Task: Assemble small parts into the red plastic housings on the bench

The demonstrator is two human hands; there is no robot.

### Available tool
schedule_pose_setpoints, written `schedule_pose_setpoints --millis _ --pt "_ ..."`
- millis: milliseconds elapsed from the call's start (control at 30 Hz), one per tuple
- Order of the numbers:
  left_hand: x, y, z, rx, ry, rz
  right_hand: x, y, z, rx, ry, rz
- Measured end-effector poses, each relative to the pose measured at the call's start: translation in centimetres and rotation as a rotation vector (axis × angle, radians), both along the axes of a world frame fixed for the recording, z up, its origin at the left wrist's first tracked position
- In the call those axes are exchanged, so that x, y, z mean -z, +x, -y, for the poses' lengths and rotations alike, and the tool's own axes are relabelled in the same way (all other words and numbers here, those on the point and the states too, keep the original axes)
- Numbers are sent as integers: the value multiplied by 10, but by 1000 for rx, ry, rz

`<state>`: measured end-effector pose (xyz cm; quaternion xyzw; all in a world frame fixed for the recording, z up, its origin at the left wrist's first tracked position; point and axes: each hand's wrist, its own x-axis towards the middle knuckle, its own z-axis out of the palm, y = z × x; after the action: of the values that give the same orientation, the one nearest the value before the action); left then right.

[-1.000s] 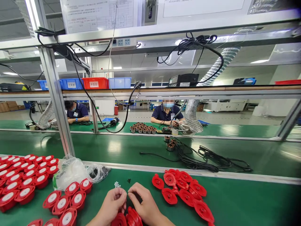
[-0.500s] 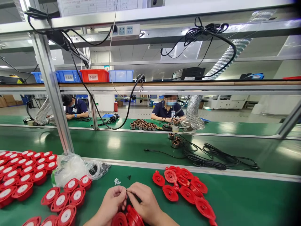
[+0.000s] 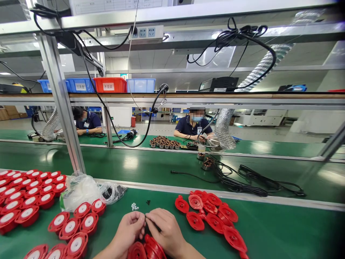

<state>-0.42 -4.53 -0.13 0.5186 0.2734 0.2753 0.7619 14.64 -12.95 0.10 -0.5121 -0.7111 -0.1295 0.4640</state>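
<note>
My left hand (image 3: 130, 228) and my right hand (image 3: 167, 230) meet above the near edge of the green bench, fingertips almost touching. A tiny black piece (image 3: 146, 217) shows between them, pinched by my right thumb and forefinger. The left thumb and forefinger are also pressed together; whatever is in them is too small to make out. Below my hands lie red plastic parts (image 3: 137, 250), partly hidden by the palms. Just beyond the fingertips are a small pile of white pieces (image 3: 134, 206) and a few black pieces (image 3: 148, 202).
Several red housings with white discs (image 3: 76, 244) fill the left side. Clear plastic bags (image 3: 83, 192) lie behind them. Red plastic covers (image 3: 215, 223) are heaped at right. Black cables (image 3: 237, 180) and copper-wound parts (image 3: 207, 164) rest on the middle strip. Two people sit across the bench.
My hands hold nearly the same pinched pose. The view has shifted slightly, so the frame and the background sit a little differently; nothing on the bench has visibly moved.
</note>
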Motion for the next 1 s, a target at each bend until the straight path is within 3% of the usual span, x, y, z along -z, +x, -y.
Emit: schedule_pose_setpoints --millis 500,833,1000 --pt "1 -3 1 -21 18 -53 -2 -4 3 -44 10 3" --pt "-2 -5 2 -18 51 -106 -15 1 8 -281 -123 -170" --pt "-4 -4 3 -23 46 -96 -13 3 9 -305 -160 -323"
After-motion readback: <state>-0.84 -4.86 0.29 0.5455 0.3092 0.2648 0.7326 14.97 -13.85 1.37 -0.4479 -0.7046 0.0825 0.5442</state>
